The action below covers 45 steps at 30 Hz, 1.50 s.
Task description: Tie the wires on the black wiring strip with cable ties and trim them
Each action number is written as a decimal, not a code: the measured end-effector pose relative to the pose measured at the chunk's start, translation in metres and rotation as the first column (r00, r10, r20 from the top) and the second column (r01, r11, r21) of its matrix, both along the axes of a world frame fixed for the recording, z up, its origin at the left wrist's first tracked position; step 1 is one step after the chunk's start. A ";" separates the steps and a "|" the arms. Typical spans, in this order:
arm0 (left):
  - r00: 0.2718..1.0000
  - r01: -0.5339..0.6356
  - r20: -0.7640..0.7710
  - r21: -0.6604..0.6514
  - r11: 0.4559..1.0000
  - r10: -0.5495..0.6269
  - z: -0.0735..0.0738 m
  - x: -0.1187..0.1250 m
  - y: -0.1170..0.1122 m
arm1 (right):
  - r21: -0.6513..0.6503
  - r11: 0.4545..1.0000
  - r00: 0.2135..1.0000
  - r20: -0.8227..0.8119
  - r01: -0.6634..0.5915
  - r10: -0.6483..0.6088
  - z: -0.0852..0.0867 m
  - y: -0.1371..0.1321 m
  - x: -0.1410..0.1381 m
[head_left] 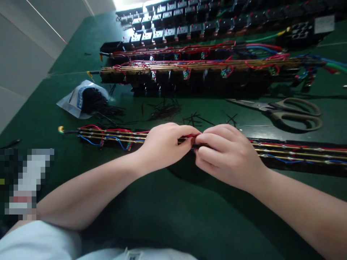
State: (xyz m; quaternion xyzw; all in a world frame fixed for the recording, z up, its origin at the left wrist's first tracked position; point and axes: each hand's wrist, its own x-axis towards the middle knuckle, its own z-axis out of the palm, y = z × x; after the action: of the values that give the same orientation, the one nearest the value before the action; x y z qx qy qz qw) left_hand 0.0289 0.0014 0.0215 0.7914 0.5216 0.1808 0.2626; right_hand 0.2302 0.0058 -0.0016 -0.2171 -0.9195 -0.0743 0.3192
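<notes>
Both hands pinched together on a wired brass-rod strip, mid-frame.
Strip spans mid-frame left to right, middle covered by the hands; left hand and right hand both closed on it, fingertips meeting; whether a tie is also pinched is hidden; risk, as judged: a hard tug could strain the red wire or a joint; slack blue wire left of centre could snag on a passing finger; one pinch slackening could let the wire spring out; pose: left forearm in from lower left, back of hand up, thumb and index looped; right forearm from lower right, fingers curled; black cable ties above hands, scissors right.
</notes>
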 end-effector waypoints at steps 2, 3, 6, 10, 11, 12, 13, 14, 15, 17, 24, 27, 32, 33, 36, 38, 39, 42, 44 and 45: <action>1.000 0.005 -0.011 0.003 1.000 -0.005 0.001 0.000 0.000 | 0.009 1.000 1.000 -0.015 0.009 -0.008 0.001 0.000 0.000; 1.000 0.007 -0.016 0.002 1.000 -0.007 0.001 0.000 0.000 | 0.013 1.000 1.000 -0.016 0.014 -0.013 0.001 -0.001 0.000; 1.000 0.019 -0.018 -0.008 1.000 -0.019 0.002 0.000 -0.001 | 0.039 0.999 1.000 0.003 0.031 -0.031 0.002 -0.002 -0.001; 1.000 0.023 0.020 -0.039 0.999 -0.023 0.005 -0.001 0.000 | 0.041 0.998 0.999 0.001 0.049 -0.049 0.002 -0.002 0.000; 0.999 0.022 0.044 -0.055 0.998 -0.020 0.006 -0.001 0.001 | 0.039 0.998 0.999 -0.006 0.054 -0.054 0.002 -0.002 0.000; 0.997 0.024 0.074 -0.077 0.997 -0.018 0.007 -0.001 0.002 | 0.039 0.998 0.998 -0.010 0.058 -0.058 0.002 -0.001 0.000; 0.995 0.028 0.103 -0.103 0.994 -0.018 0.008 -0.001 0.002 | 0.041 0.997 0.998 -0.011 0.061 -0.060 0.002 -0.001 0.000; 0.992 0.036 0.124 -0.131 0.991 -0.020 0.008 -0.001 0.003 | 0.046 0.997 0.998 -0.009 0.060 -0.059 0.002 -0.001 0.000; 0.991 0.041 0.132 -0.155 0.987 -0.020 0.008 0.000 0.003 | 0.052 0.997 0.999 -0.004 0.053 -0.053 0.002 -0.001 0.001; 0.994 0.030 0.105 -0.161 0.987 -0.013 0.007 0.001 0.003 | 0.064 0.997 0.999 0.020 0.035 -0.036 0.002 -0.001 0.001; 0.999 -0.033 -0.036 0.058 0.998 0.035 0.000 0.004 -0.001 | 0.081 0.997 0.998 0.061 0.003 -0.008 0.000 -0.001 0.002; 0.998 0.006 -0.061 0.021 1.000 -0.005 0.002 0.004 -0.001 | 0.069 0.998 0.997 0.081 -0.014 0.008 0.001 -0.001 0.003; 0.999 0.002 0.041 -0.101 0.995 0.002 0.006 0.003 0.003 | 0.074 0.997 0.997 0.075 -0.006 0.001 0.001 -0.001 0.004; 0.996 -0.006 0.083 -0.120 0.993 0.016 0.006 0.003 0.003 | 0.076 0.997 0.998 0.070 -0.008 0.003 0.001 -0.001 0.003; 0.974 -0.037 0.214 -0.150 0.988 0.069 0.003 0.002 0.004 | 0.072 0.997 0.998 0.070 -0.016 0.011 0.001 -0.002 0.002; 0.956 -0.072 0.269 -0.158 0.985 0.113 0.001 0.002 0.003 | 0.060 0.998 0.997 0.071 -0.016 0.012 0.001 -0.002 0.002; 0.949 -0.093 0.283 -0.158 0.983 0.135 -0.001 0.002 0.002 | 0.054 0.998 0.998 0.069 -0.013 0.010 0.001 -0.002 0.001; 0.939 -0.139 0.295 -0.142 0.980 0.176 -0.003 0.004 0.000 | 0.028 1.000 0.999 0.032 -0.001 0.000 0.001 -0.002 0.001; 0.944 -0.162 0.273 -0.105 0.981 0.185 -0.003 0.005 -0.001 | 0.009 1.000 1.000 0.002 0.010 -0.010 0.002 -0.003 0.001; 0.949 -0.170 0.255 -0.081 0.982 0.185 -0.003 0.006 -0.001 | 0.002 1.000 1.000 -0.008 0.018 -0.018 0.002 -0.003 0.001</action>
State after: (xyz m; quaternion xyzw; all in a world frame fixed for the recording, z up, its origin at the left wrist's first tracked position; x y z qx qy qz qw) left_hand 0.0346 0.0003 0.0188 0.7025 0.5565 0.2913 0.3346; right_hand 0.2312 0.0032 0.0006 -0.2252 -0.9161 -0.0772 0.3227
